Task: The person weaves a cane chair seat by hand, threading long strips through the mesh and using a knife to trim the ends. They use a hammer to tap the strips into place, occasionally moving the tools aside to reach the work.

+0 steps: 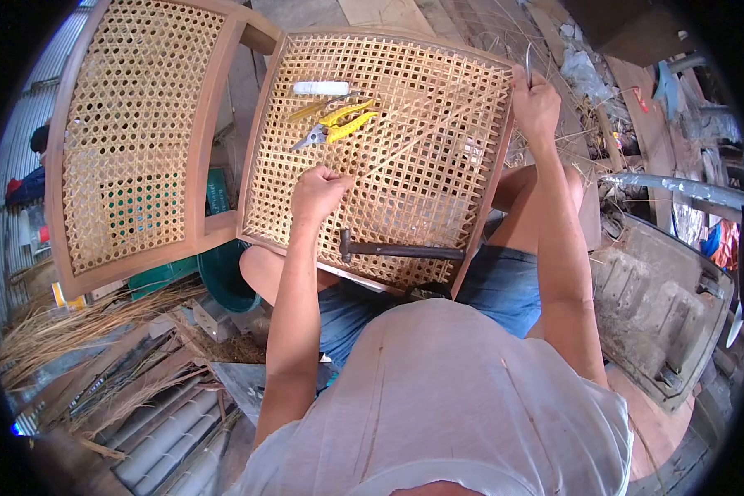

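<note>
A wooden chair lies across my lap, its woven cane seat (pixel 388 207) facing up and its cane backrest (pixel 132 124) at the left. My left hand (pixel 321 194) is closed on a cane strand (pixel 422 136) over the middle of the seat. The strand runs diagonally up to my right hand (pixel 536 103), closed at the seat's upper right corner with a thin pointed metal tool (pixel 528 62) sticking up from it. Yellow-handled pruning shears (pixel 349 121) and a white cylindrical object (pixel 321 88) rest on the seat. A hammer (pixel 405 250) lies near its front edge.
Bundles of cane strips (pixel 83 326) lie at the left. A green basin (pixel 223 277) stands under the chair's left side. At the right is a worn grey plastic lid or tray (pixel 657 306). Part of another person (pixel 35 178) shows at the far left.
</note>
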Tool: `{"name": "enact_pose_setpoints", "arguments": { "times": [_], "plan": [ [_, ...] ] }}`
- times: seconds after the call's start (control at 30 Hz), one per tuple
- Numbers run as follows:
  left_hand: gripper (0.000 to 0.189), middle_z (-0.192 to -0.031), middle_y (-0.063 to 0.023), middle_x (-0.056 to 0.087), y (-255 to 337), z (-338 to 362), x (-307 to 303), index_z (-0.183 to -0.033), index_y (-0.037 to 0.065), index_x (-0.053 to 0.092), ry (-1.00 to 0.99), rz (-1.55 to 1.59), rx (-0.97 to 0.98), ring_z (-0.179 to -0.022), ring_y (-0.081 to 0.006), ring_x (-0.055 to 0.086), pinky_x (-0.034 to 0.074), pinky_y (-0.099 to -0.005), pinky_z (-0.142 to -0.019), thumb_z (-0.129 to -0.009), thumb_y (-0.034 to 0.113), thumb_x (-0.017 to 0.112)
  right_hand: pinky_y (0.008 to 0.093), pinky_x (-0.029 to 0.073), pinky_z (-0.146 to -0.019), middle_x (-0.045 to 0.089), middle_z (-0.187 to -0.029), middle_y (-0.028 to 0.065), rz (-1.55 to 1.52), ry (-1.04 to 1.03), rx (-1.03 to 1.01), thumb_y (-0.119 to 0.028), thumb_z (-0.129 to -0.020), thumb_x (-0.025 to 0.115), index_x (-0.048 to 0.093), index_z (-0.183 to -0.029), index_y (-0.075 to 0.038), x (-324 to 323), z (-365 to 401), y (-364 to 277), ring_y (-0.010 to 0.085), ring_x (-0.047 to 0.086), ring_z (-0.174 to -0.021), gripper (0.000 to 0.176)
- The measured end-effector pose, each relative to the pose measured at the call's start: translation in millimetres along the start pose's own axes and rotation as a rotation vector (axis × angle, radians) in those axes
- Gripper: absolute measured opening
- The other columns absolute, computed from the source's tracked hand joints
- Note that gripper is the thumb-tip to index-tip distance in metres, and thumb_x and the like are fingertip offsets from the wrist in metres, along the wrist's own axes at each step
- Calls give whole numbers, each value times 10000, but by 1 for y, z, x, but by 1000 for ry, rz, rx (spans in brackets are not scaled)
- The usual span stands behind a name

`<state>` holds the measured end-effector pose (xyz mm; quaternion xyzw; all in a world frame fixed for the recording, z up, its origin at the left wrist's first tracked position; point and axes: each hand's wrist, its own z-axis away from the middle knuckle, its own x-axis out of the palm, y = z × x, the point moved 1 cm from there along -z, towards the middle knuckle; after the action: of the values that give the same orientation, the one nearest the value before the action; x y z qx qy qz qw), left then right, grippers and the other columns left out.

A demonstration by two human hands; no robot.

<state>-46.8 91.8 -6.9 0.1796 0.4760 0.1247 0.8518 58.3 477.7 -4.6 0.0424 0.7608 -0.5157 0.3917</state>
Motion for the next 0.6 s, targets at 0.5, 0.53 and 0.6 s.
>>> {"name": "enact_pose_setpoints", "arguments": {
  "times": [0.5,0.53,0.6],
  "plan": [
    [211,-664,-32,667,-26,-19,-12,-788,46,673,-219,333,7,-555,-69,618,441,-206,-455,-834,143,854,425,527,-769,736,-778,173,-108,91,91,-431,-957,683,783,-903,-38,5,-24,27,311,708,-782,409],
    [208,-674,-49,690,-23,-18,-14,-791,39,679,-230,288,48,-571,-99,654,492,-248,-490,-821,153,851,404,524,-766,744,-786,159,-94,98,67,-411,-962,691,780,-913,-14,-3,-27,21,267,707,-780,410],
    [236,-694,-55,697,-13,-16,-20,-793,38,683,-222,198,76,-602,-124,668,528,-288,-551,-814,189,863,371,516,-758,745,-789,127,-214,123,-14,-386,-973,698,779,-921,-6,-15,-26,0,216,690,-785,392]
  ]
}}
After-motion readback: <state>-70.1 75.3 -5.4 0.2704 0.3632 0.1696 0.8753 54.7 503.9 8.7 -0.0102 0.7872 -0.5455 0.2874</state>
